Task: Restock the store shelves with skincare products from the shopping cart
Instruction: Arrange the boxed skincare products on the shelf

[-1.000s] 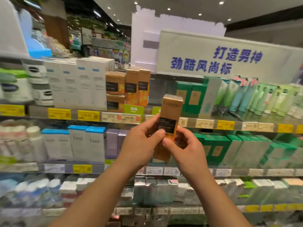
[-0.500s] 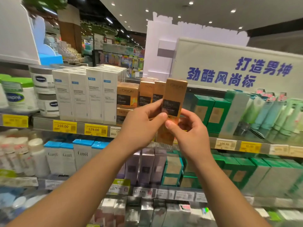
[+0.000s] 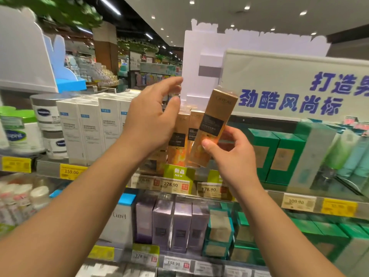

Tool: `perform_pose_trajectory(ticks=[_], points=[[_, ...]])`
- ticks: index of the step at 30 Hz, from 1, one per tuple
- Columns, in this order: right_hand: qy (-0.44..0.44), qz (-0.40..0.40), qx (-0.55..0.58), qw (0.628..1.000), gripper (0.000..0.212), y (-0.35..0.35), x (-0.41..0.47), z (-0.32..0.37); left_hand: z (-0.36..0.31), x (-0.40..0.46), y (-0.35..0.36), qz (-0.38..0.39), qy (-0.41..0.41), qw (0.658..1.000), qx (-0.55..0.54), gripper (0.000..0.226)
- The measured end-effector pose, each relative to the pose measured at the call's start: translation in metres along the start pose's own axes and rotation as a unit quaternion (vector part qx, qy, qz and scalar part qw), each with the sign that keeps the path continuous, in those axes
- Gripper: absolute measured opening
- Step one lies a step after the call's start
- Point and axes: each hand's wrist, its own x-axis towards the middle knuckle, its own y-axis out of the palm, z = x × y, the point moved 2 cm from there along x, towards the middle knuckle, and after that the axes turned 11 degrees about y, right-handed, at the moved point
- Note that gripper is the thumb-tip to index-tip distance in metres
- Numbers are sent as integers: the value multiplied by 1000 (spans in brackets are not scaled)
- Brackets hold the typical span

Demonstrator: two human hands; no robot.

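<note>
A gold box [image 3: 214, 128] is held in the right hand [image 3: 232, 156], pinched low on its body between the thumb on the front face and the fingers curled behind. The box is carried above the front edge of the upper shelf [image 3: 259, 193], not yet resting on it. Its long axis is tilted, the top leaning up and to the right, the base pointing down and left toward the row of matching gold boxes [image 3: 180, 140] already standing upright there.

The left hand [image 3: 149, 120] is spread, fingers relaxed and slightly bent, nothing held. It is placed in front of the shelved boxes at their tops; whether the fingertips touch them cannot be told.

Relation governing the next move, as judged: the free slot appears to lie just right of the shelved boxes and directly behind the held box's base, left of the green boxes [image 3: 277, 154]. The right hand is the nearer one and already carries the item. The box would need to be righted to vertical, then pushed back and set down. The gap looks narrow, so a neighbouring box could be knocked; the left hand seems positioned to steady the row.

White boxes [image 3: 89, 126] stand further left.
</note>
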Motion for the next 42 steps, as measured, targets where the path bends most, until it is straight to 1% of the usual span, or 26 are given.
perform_pose_trajectory(ticks=[3,7,10,12,16,20,24,26,28,29,32,35,37,38,41,42], points=[[3,-5,-26,1000,43,5,9,-7,6,15,6,45,20,998,38,43],[13,5,-68,998,52,10,17,-16,12,25,15,76,39,996,36,47],[27,18,-96,995,50,15,21,-22,15,29,18,84,41,995,18,47],[39,20,-105,994,48,18,22,-25,15,33,20,99,46,994,25,47],[56,40,-122,990,47,23,22,-29,18,40,25,164,53,984,50,46],[71,61,-142,985,44,25,21,-29,15,41,29,238,59,966,86,48],[84,86,-156,980,44,24,23,-28,13,39,34,347,39,925,146,61],[88,109,-180,974,48,23,26,-27,14,37,37,376,42,911,166,53],[94,137,-209,964,56,21,30,-22,16,36,40,388,63,901,182,35],[99,148,-213,961,64,20,32,-19,17,36,41,387,73,899,190,28],[114,182,-184,959,104,18,45,-18,18,37,40,387,86,895,205,12],[148,217,-117,958,132,22,58,-20,18,37,40,382,90,895,209,12],[167,234,-73,955,142,26,65,-23,18,37,40,381,90,897,207,15],[172,241,-52,954,138,28,66,-23,19,37,40,381,88,898,203,16],[175,266,-28,948,111,32,68,-26,20,37,39,386,75,898,195,20],[174,269,-29,947,109,32,68,-26,20,36,39,387,73,899,193,22]])
